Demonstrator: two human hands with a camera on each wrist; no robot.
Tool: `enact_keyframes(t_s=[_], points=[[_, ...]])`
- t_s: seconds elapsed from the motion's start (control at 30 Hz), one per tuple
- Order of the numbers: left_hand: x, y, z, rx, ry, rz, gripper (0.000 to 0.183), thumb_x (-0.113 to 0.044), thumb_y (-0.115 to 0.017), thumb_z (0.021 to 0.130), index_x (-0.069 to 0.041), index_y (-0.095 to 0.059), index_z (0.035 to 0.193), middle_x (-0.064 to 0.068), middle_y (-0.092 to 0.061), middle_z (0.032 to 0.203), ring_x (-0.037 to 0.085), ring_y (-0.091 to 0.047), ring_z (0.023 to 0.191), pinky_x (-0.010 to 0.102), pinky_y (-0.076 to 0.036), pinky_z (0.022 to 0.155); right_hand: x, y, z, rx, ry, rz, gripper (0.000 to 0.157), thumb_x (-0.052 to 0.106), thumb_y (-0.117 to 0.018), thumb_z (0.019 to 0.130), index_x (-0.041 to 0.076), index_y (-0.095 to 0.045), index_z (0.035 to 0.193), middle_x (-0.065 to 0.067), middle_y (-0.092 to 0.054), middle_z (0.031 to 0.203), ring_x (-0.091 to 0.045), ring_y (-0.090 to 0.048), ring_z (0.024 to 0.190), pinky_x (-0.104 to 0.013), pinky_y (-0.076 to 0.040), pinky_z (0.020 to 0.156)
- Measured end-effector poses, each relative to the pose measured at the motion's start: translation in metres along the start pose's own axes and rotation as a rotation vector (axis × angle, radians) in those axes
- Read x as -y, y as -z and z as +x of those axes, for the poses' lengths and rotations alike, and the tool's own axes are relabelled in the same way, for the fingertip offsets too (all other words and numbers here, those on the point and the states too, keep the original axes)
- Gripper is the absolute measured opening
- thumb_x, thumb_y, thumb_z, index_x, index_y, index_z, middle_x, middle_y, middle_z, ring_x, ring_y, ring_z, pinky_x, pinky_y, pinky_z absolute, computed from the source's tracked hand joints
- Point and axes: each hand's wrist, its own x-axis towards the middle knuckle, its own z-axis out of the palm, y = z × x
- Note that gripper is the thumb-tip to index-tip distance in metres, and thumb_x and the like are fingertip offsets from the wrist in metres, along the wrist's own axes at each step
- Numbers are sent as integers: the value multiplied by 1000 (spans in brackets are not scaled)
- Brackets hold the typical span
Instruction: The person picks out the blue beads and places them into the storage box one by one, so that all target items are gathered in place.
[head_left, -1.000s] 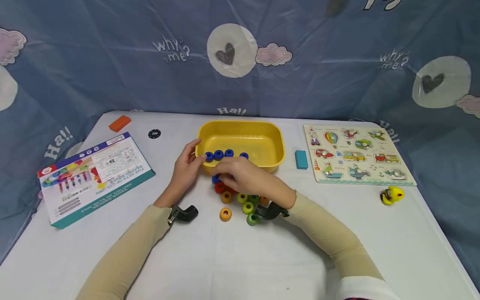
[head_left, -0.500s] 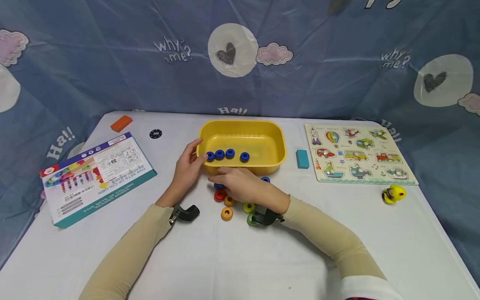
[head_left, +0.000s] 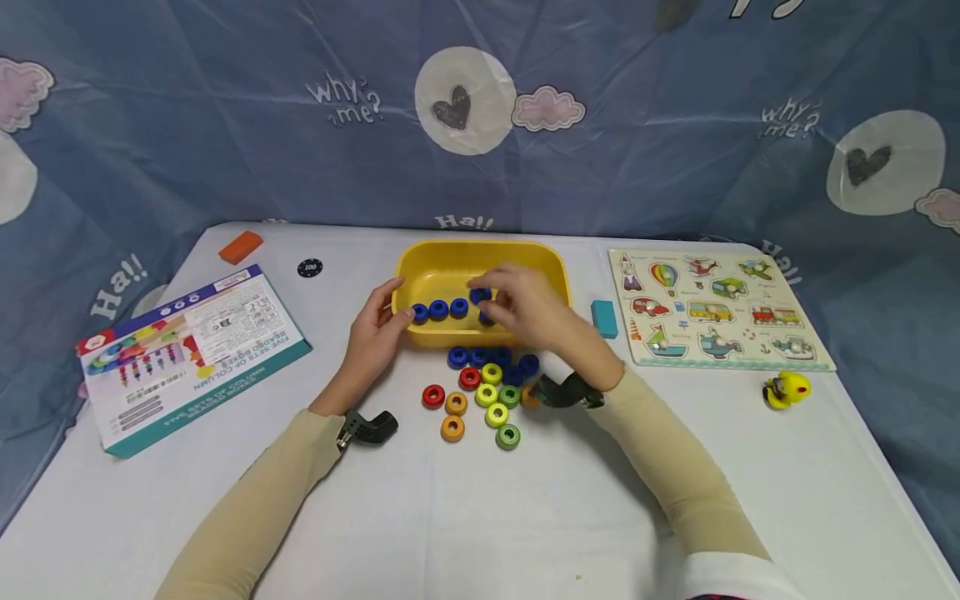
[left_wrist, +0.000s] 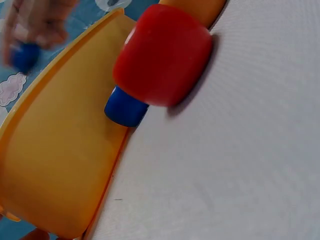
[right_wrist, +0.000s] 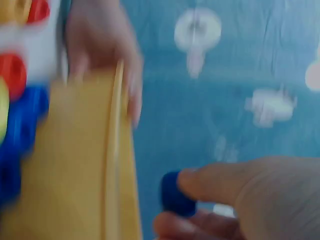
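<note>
A yellow plastic tub [head_left: 427, 336] stands mid-table. My left hand [head_left: 375, 331] holds it by its left end, thumb at the near-left corner. Above the tub, my right hand [head_left: 521, 304] pinches a blue bead [right_wrist: 176, 195] between thumb and fingers; in the left wrist view that hand is blurred. Inside the tub, several blue beads [head_left: 438, 310] line the near side, one partly behind the right hand. On the cloth before the tub lie several more blue beads [head_left: 457, 357], red beads [head_left: 432, 396], orange beads [head_left: 452, 428], yellow beads [head_left: 497, 414] and green beads [head_left: 507, 437].
A bead-set box [head_left: 195, 358] lies at the left, near an orange block [head_left: 241, 247] and a black round chip [head_left: 310, 267]. Right of the tub are a teal block [head_left: 603, 318], a wooden picture puzzle [head_left: 716, 308] and a yellow duck figure [head_left: 786, 390].
My right hand has gone from the beads in front of the tub up over it, a blue bead now in its pinch. The left hand has kept its place on the tub.
</note>
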Motion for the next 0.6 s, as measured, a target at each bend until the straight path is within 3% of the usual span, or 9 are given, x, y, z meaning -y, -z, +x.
enact_keyframes(t_s=[0.1,0.2,0.3,0.4,0.5,0.6], points=[[-1,-1,0,2,1,1,51,-19,-51,99,-19,-38,149,5,-32,157,26,-45,136,41,-43,110,-27,7,1,25,-141,-83,26,4,-63,88,1,-71,113,-16,-69,105,-23,-62,78,-34,-54,70],[0,0,0,3,9,8,51,-18,-51,99,-19,-38,149,4,-32,158,26,-44,137,42,-43,111,-46,2,5,152,-220,-121,28,0,-63,86,-1,-71,113,-17,-70,109,-28,-65,94,-38,-56,84],[0,0,0,4,11,9,52,-19,-52,99,-19,-38,149,4,-32,158,26,-45,136,40,-43,111,-53,-6,12,265,-259,-56,32,-1,-63,87,1,-69,118,-14,-70,116,-28,-65,107,-39,-55,94],[1,0,0,3,4,9,52,-19,-52,99,-19,-38,149,5,-33,157,26,-46,135,40,-44,110,-54,-14,18,337,-275,64,37,0,-63,88,5,-65,125,-13,-68,122,-27,-64,111,-39,-55,95],[2,0,1,2,-1,14,52,-19,-52,99,-19,-38,149,5,-33,157,26,-46,135,41,-44,110,-56,-19,21,335,-282,127,41,3,-62,90,9,-61,131,-12,-66,124,-27,-64,111,-38,-55,94],[1,-1,1,0,2,11,51,-19,-52,99,-18,-38,149,5,-33,157,26,-45,136,41,-44,110,-57,-18,17,264,-278,147,40,6,-61,91,8,-60,131,-13,-66,123,-26,-65,101,-38,-56,90]])
